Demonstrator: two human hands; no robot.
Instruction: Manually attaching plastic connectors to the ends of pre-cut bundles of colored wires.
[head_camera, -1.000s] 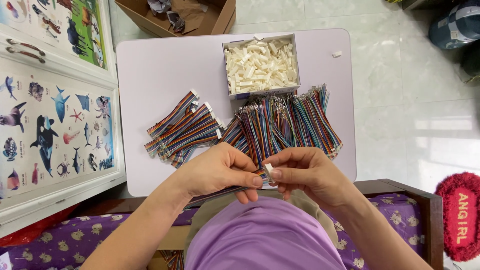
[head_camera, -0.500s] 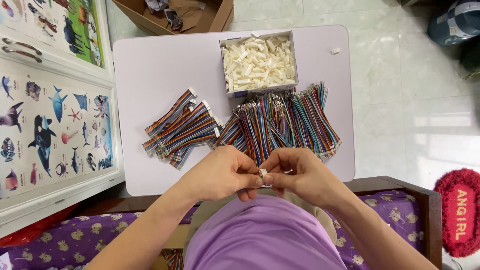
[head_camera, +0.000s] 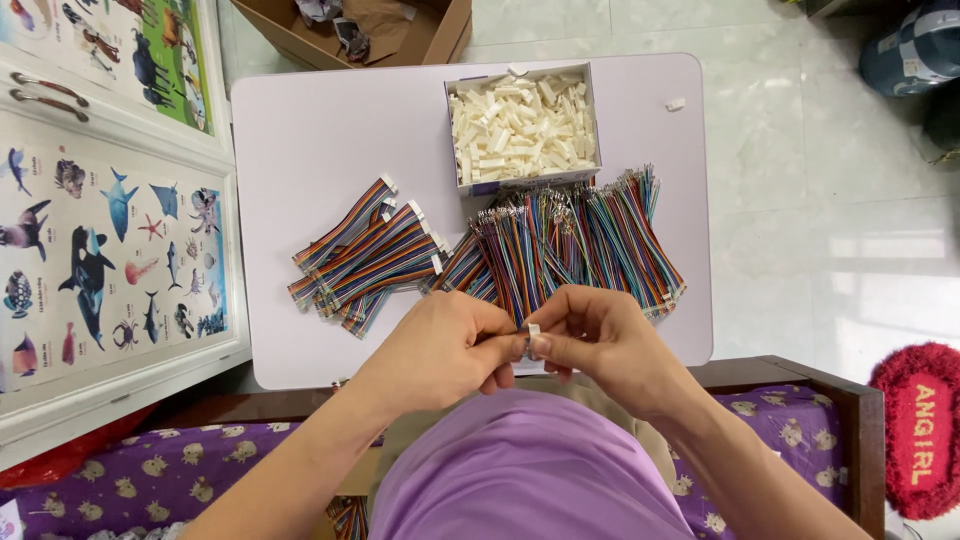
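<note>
Your left hand (head_camera: 440, 350) and right hand (head_camera: 600, 340) meet fingertip to fingertip at the near edge of the desk (head_camera: 330, 130), together pinching a small white connector (head_camera: 533, 330) between them. Just beyond your knuckles lie the loose rainbow wires (head_camera: 570, 245); the finished ribbon cables (head_camera: 370, 255) sit to their left, and the box of white connectors (head_camera: 522, 125) farther back.

A small white plastic connector (head_camera: 533, 329) sits pinched between the fingertips of both hands, just above the near edge of the table. A short multicoloured ribbon cable (head_camera: 497, 340) runs from it leftward, mostly hidden under the left hand's fingers.
</note>
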